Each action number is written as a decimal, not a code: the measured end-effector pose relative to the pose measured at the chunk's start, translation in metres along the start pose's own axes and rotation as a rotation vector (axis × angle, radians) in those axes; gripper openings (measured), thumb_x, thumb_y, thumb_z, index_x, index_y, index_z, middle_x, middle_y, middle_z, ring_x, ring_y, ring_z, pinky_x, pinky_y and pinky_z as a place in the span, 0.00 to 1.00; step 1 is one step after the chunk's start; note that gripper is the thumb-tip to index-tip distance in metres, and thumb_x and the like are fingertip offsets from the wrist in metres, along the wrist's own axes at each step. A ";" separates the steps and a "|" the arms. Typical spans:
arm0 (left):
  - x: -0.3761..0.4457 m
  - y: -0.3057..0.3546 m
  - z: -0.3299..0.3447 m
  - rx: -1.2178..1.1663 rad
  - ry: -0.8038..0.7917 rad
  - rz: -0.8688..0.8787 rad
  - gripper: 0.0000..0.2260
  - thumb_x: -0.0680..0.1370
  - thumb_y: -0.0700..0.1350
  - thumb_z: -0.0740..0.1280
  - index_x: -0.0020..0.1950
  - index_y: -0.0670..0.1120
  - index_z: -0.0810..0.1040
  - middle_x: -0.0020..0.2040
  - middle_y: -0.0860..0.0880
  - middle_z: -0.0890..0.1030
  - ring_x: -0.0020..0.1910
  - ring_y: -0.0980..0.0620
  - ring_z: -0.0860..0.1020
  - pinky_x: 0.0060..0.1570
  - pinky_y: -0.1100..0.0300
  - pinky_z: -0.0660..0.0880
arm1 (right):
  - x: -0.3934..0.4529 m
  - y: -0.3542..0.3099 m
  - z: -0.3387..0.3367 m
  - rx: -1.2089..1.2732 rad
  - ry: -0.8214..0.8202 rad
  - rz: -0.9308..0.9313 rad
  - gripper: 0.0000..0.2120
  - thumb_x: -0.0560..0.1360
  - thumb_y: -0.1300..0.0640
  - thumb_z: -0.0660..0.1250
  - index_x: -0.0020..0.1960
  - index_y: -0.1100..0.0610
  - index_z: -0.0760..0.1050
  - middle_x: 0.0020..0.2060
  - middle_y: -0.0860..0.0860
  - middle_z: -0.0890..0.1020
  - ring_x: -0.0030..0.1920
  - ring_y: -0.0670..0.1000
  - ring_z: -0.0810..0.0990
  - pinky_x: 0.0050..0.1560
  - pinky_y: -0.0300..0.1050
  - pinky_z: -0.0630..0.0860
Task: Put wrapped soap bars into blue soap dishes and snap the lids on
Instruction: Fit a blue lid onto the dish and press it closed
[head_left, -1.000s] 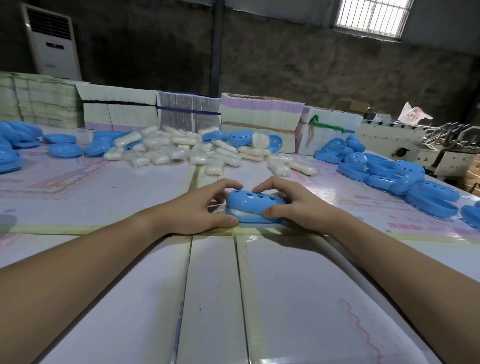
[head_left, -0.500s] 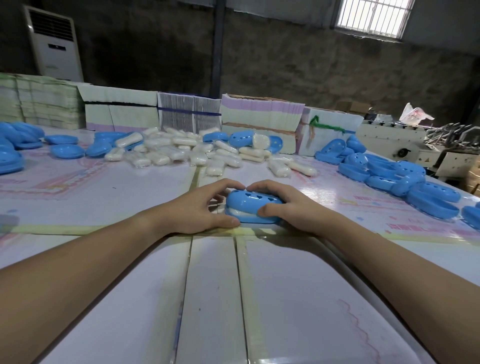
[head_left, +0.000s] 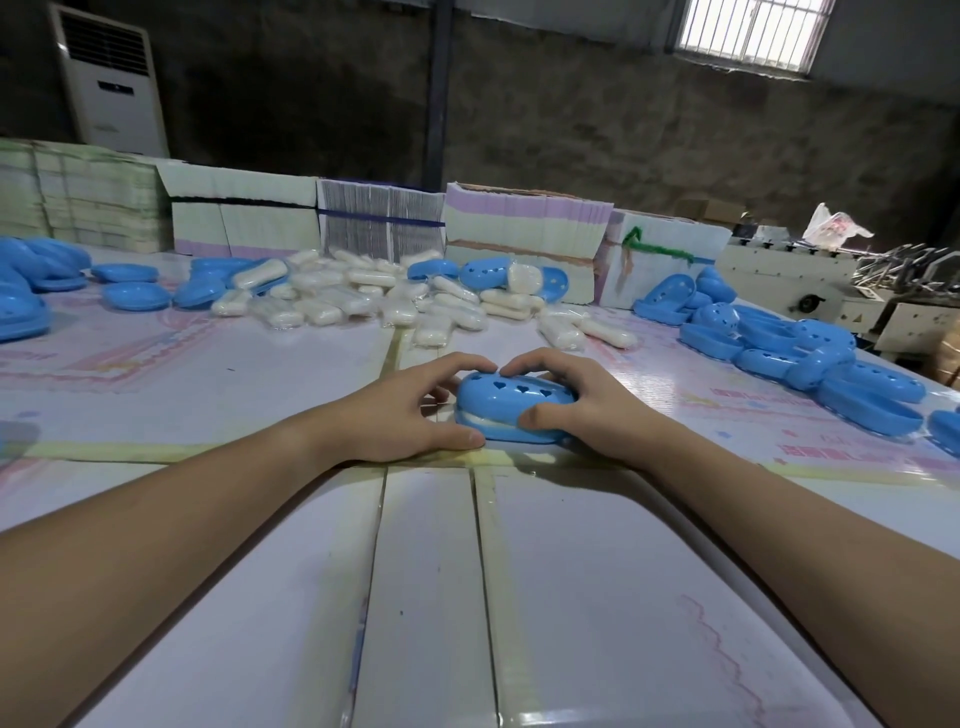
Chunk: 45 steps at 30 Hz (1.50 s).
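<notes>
A blue soap dish (head_left: 511, 408) with heart-shaped holes in its lid sits on the table in front of me. A white wrapped soap bar (head_left: 488, 422) shows in the gap between lid and base on the near left side. My left hand (head_left: 410, 410) grips the dish's left end, thumb low at the front and fingers curled over the top. My right hand (head_left: 576, 400) grips the right end the same way, thumb pressing on the lid's front edge.
A heap of wrapped soap bars (head_left: 363, 299) lies further back at the middle. Loose blue dishes and lids pile up at the right (head_left: 789, 353) and far left (head_left: 31, 291). Stacks of flat printed cartons (head_left: 524, 223) line the table's far edge.
Both hands stay on the dish. The fingers have drawn closer together over the lid, and the lid sits a little lower on the base.
</notes>
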<state>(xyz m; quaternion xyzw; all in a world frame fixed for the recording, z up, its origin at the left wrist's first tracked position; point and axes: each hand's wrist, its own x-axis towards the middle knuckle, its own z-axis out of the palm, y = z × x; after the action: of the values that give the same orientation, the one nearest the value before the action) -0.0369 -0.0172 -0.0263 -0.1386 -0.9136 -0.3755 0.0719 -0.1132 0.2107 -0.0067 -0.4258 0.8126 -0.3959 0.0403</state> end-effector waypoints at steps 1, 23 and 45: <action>0.000 0.000 0.000 0.002 -0.001 0.002 0.27 0.75 0.53 0.74 0.69 0.70 0.66 0.66 0.56 0.74 0.65 0.57 0.73 0.66 0.60 0.71 | 0.000 0.000 0.000 -0.002 0.007 -0.006 0.17 0.69 0.51 0.71 0.55 0.37 0.75 0.48 0.30 0.77 0.48 0.37 0.77 0.42 0.28 0.73; 0.001 -0.007 0.000 -0.017 0.020 0.038 0.25 0.76 0.54 0.73 0.64 0.74 0.65 0.65 0.62 0.72 0.64 0.65 0.70 0.57 0.71 0.70 | -0.005 -0.002 0.003 -0.066 0.017 -0.072 0.18 0.69 0.48 0.70 0.57 0.37 0.72 0.59 0.39 0.72 0.55 0.39 0.74 0.49 0.31 0.71; 0.006 -0.009 -0.004 -0.068 0.082 0.028 0.23 0.69 0.52 0.79 0.56 0.67 0.72 0.58 0.62 0.77 0.57 0.65 0.75 0.47 0.73 0.72 | -0.006 0.000 0.004 -0.163 -0.076 -0.098 0.22 0.76 0.53 0.71 0.65 0.42 0.68 0.63 0.40 0.69 0.58 0.39 0.72 0.57 0.36 0.74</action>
<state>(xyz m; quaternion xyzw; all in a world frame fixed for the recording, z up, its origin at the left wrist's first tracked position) -0.0447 -0.0249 -0.0280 -0.1383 -0.8946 -0.4105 0.1101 -0.1080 0.2129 -0.0112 -0.4817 0.8181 -0.3136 0.0169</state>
